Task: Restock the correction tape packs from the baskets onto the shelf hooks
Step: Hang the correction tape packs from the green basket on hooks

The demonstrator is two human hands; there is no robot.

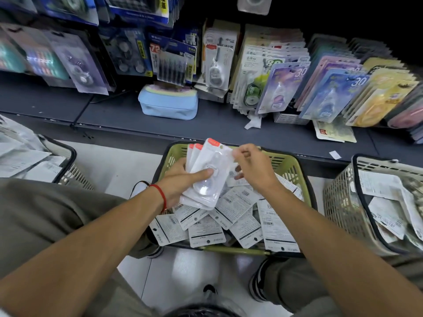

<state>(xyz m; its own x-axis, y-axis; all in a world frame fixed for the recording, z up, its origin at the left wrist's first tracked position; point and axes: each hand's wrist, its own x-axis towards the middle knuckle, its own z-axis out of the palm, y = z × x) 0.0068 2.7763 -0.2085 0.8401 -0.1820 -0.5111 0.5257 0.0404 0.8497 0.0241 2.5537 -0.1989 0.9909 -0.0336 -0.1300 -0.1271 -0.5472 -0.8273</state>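
White packs (207,177) fanned above green basket (290,165)

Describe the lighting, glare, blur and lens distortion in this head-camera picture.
Head view: the upper shelf background is dark; glare whitens the clear plastic blister on the top white correction tape pack held by both hands; hanging packs at upper left look blurred; the wide lens bends the dark shelf edge and stretches both forearms.

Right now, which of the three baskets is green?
The middle basket, right under both hands and full of white packs. The baskets at far left and far right are pale grey with black rims.
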